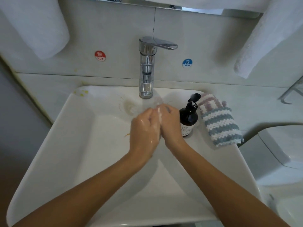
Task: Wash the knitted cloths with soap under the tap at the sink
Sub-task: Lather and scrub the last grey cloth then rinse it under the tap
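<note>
I see the fingers [151, 114] of both hands curled and pressed together over the basin, slick and wet, with streaks of white lather between them. The left hand [144, 130] and right hand [170, 123] meet palm to palm, fingers loosely closed against each other — neither has hold of a cloth or anything else that I can make out.

Just right of the right hand stands the soap bottle [188, 119], a dark, glossy cylinder with a black pump head and a pale label low on its side. It stands upright on the right rim of the sink [65, 145], which is smooth white ceramic, square-cornered, with a few yellowish flecks at its back left corner.

The knitted cloths [219, 122] lie on that same rim just beyond the bottle, untouched by either hand — a chunky, nubbly knit, the nearer one in grey-blue and white stripes, the farther one pale mauve and white.

Behind the hands rises the tap [146, 71], polished chrome, a tall column with a flat lever turned to the right. On the tiled wall sit a round red hot sticker [100, 56] and a round blue cold sticker [187, 63]. Soft white towels [268, 38] hang at either side.
</note>
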Available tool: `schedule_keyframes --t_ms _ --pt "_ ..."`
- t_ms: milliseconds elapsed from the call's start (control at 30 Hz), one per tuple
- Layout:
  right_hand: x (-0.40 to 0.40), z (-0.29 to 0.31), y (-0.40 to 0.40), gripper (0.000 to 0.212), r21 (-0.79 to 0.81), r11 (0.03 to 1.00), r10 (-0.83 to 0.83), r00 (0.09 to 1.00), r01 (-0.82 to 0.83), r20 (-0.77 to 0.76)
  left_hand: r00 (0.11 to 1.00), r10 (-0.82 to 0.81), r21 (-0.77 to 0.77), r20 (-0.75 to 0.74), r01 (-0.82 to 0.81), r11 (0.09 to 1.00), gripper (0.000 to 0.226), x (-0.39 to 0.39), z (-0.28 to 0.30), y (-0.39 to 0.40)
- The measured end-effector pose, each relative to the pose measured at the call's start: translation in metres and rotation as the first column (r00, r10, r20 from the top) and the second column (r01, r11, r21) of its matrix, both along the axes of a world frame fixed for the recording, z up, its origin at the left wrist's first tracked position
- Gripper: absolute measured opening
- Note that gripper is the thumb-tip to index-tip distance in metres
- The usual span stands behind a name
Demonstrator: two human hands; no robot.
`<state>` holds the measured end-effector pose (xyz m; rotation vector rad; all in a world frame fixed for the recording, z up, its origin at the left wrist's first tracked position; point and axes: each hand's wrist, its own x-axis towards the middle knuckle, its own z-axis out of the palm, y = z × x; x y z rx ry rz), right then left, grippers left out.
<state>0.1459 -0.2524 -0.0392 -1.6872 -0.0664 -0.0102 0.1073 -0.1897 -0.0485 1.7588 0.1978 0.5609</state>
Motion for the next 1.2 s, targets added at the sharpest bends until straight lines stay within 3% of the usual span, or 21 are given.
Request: schedule_keyframes --t_ms 167,300,433,633,733,900,1067,1200 --pt "-0.014 -0.004 0.004 0.039 0.011 0.999 0.052 0.999 -0.051 -0.014 0.994 0.106 -0.127 -0.037 -0.110 0.986 0.044 0.022 0.004 0.010" --pt "-0.001 -0.008 0.001 0.033 -0.010 0.999 0.043 0.999 -0.043 0.008 0.999 0.039 -0.056 -0.003 -0.039 0.998 0.038 0.002 0.001 -0.010" --pt "-0.023 -0.006 0.002 0.040 0.023 0.997 0.070 0.998 -0.070 -0.005 0.994 0.097 -0.102 -0.047 -0.101 0.990 0.043 0.026 -0.001 0.014" --pt "-0.012 -0.003 0.005 0.028 0.084 0.996 0.009 0.999 -0.005 -0.049 0.999 0.046 -0.043 0.005 -0.046 0.998 0.040 0.007 0.001 -0.003" --pt "-0.023 -0.001 0.003 0.038 0.086 0.993 0.090 0.993 -0.084 -0.069 0.999 0.034 -0.026 -0.013 -0.035 0.999 0.042 0.024 0.002 0.021" --pt "-0.009 0.004 -0.005 0.029 0.009 0.997 0.073 0.996 -0.074 0.052 0.999 0.003 0.092 -0.051 0.001 0.996 0.031 0.025 0.013 0.047" --pt "0.000 0.008 -0.020 0.019 -0.083 0.992 0.097 0.994 -0.092 0.057 0.951 -0.142 0.143 -0.273 0.186 0.972 0.012 0.025 0.025 0.060" --pt "0.006 0.011 -0.031 0.020 -0.275 0.937 0.249 0.964 -0.216 0.092 0.810 -0.315 0.089 -0.495 0.408 0.909 0.015 0.020 0.038 0.069"
